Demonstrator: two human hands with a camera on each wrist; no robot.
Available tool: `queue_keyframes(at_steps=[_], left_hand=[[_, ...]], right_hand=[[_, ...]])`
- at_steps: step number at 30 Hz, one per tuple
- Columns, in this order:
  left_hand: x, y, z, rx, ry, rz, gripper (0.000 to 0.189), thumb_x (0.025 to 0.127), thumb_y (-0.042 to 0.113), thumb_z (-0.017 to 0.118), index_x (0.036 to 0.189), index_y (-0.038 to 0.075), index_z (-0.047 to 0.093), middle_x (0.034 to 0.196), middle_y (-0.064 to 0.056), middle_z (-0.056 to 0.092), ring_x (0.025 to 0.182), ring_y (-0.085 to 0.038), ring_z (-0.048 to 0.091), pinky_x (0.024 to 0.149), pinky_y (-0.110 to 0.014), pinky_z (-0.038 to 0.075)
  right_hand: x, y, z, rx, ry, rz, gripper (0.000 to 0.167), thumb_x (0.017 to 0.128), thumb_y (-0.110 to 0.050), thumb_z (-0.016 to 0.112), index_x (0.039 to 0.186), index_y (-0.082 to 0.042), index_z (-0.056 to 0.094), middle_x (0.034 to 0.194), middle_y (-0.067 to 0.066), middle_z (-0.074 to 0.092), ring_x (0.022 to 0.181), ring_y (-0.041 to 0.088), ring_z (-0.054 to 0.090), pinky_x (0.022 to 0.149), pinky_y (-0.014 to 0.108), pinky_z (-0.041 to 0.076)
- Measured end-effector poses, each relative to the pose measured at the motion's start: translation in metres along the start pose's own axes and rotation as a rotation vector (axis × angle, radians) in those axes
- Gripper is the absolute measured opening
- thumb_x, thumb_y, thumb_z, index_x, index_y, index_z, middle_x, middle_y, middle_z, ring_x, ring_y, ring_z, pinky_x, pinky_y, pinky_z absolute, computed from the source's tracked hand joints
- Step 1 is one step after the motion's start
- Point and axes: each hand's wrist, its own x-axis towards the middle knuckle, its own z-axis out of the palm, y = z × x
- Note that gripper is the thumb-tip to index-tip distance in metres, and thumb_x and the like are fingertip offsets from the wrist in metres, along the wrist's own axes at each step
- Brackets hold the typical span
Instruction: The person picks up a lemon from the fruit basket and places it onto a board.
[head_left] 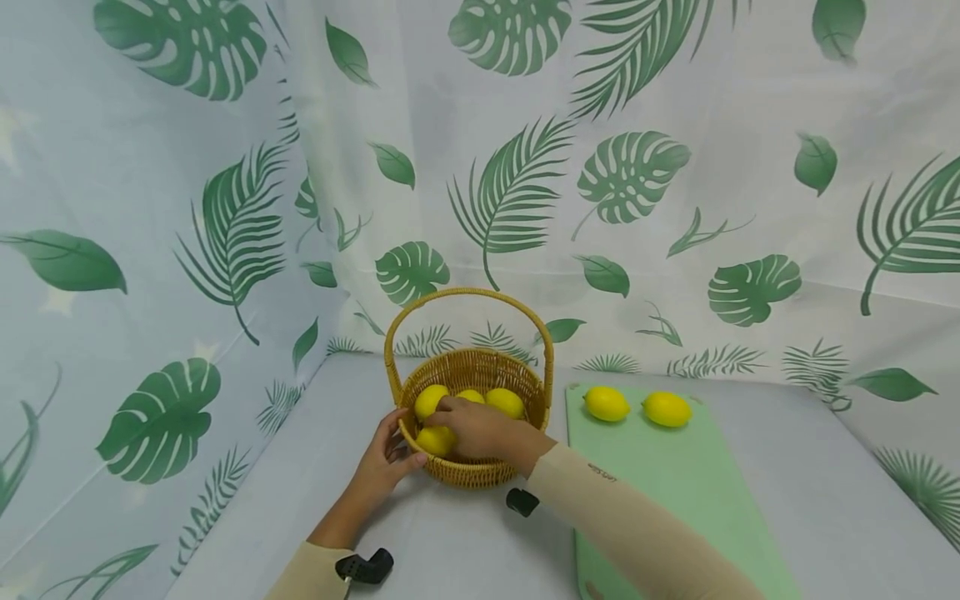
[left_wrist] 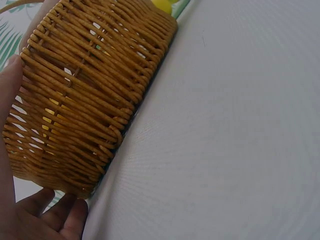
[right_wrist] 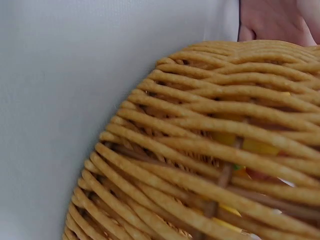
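Note:
A wicker basket (head_left: 480, 475) with a tall arched handle stands on the table, holding several yellow lemons (head_left: 505, 403). My left hand (head_left: 382, 462) grips its left side, thumb at the front rim and fingers round the outer wall. In the left wrist view, the fingertips (left_wrist: 75, 217) show at the basket's lower edge. Reaching in over the front right rim, my right hand (head_left: 476, 429) has its fingers curled over the front-left lemon (head_left: 437, 442). Its fingertips are partly hidden among the fruit. The right wrist view shows mostly the woven wall (right_wrist: 200, 140).
To the right lies a pale green cutting board (head_left: 652, 467), with two lemons, one at its far left (head_left: 607, 404) and one beside it (head_left: 667, 409). My right forearm crosses over the board. A leaf-patterned curtain (head_left: 525, 183) hangs behind and at the left.

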Motion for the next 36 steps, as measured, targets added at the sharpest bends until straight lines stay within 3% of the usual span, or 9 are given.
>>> queue_keyframes(at_steps=[3,10,15,21,29,36], left_hand=[[0.000,-0.001,0.000,0.003,0.006,0.012,0.083,0.087,0.012,0.075,0.152,0.005,0.024,0.155,-0.024,0.024,0.137,-0.043,0.031,0.109,-0.057,0.029],[0.009,-0.030,-0.001,0.026,0.035,0.018,0.082,0.087,0.013,0.075,0.152,0.014,0.026,0.155,-0.018,0.026,0.137,-0.037,0.035,0.110,-0.054,0.031],[0.009,-0.033,0.000,0.034,0.050,0.030,0.080,0.086,0.015,0.076,0.151,0.017,0.029,0.154,-0.016,0.029,0.136,-0.034,0.037,0.109,-0.052,0.033],[0.009,-0.032,0.000,0.043,0.047,0.021,0.081,0.087,0.015,0.076,0.151,0.017,0.028,0.155,-0.016,0.028,0.136,-0.035,0.036,0.109,-0.053,0.032],[0.001,-0.006,0.001,0.013,0.021,0.001,0.082,0.087,0.009,0.074,0.153,0.007,0.024,0.154,-0.024,0.024,0.136,-0.042,0.032,0.110,-0.056,0.029],[0.000,0.000,0.003,0.019,0.011,-0.001,0.083,0.088,0.009,0.073,0.153,0.006,0.022,0.155,-0.023,0.023,0.138,-0.041,0.031,0.110,-0.056,0.029]], right_hand=[[-0.001,-0.002,0.000,0.025,-0.019,0.006,0.053,0.089,-0.017,0.070,0.139,-0.026,0.054,0.137,-0.001,0.050,0.114,0.014,0.054,0.099,0.033,0.046],[-0.003,0.001,0.002,0.049,-0.040,0.014,0.055,0.090,-0.017,0.070,0.141,-0.027,0.053,0.140,-0.002,0.049,0.119,0.015,0.052,0.102,0.036,0.044],[-0.007,0.006,0.002,0.041,-0.027,0.001,0.055,0.089,-0.016,0.070,0.141,-0.026,0.053,0.138,-0.003,0.051,0.118,0.015,0.053,0.102,0.035,0.044],[-0.015,0.010,-0.004,0.056,-0.006,-0.009,0.052,0.090,-0.014,0.068,0.139,-0.023,0.055,0.138,-0.003,0.051,0.123,0.016,0.050,0.104,0.036,0.042],[-0.025,0.019,-0.009,0.027,0.011,-0.013,0.049,0.090,-0.014,0.068,0.136,-0.025,0.058,0.133,-0.003,0.053,0.117,0.014,0.053,0.101,0.032,0.044],[-0.036,0.021,-0.015,0.046,0.028,-0.002,0.050,0.089,-0.013,0.070,0.136,-0.025,0.057,0.133,-0.003,0.051,0.112,0.014,0.055,0.099,0.033,0.046]])
